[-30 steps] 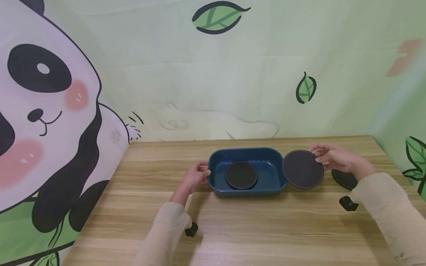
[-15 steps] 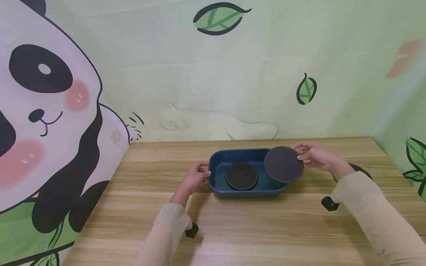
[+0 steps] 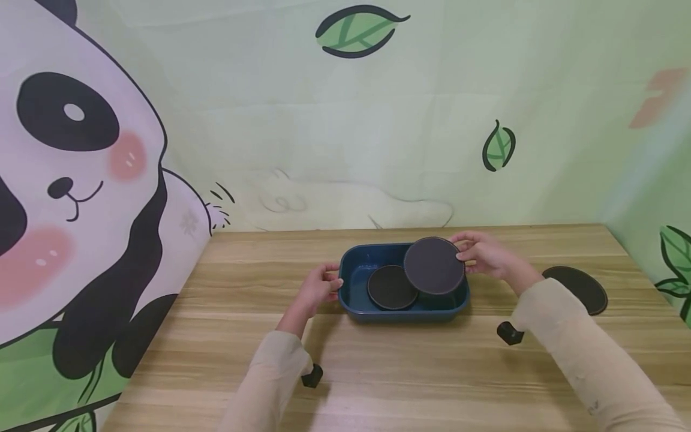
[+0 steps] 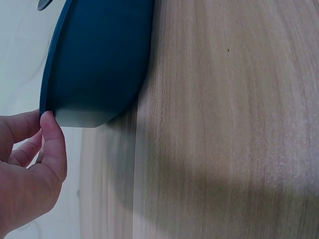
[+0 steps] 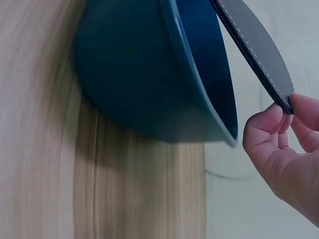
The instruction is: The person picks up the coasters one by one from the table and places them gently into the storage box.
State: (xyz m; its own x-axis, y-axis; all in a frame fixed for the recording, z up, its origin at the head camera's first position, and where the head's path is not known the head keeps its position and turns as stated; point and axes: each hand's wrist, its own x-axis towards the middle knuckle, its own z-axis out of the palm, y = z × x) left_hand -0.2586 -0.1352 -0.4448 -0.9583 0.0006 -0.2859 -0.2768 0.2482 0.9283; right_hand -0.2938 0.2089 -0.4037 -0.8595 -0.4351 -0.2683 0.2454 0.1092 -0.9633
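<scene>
1. On the wood-grain tabletop [image 3: 410,375] stands one blue rectangular baking dish [image 3: 372,315], upright, with rounded corners.
2. Inside the dish, left of its middle, lies the first coaster [image 3: 388,291], the first of three, all round and black; the next one partly covers it from view.
3. Above the dish's right half, the second coaster [image 3: 432,267] is held tilted, pale stitching along its edge; I cannot tell whether it touches the dish.
4. Right of the dish, well apart from it, the third coaster [image 3: 585,287] lies on the tabletop.
5. Two hands are in view: at the dish's left end, the left hand [image 3: 317,287] pinches its rim; just beyond the right end, the right hand [image 3: 488,255] pinches the second coaster's edge between thumb and fingers.
6. Left of the dish is one printed panda [image 3: 81,198].
</scene>
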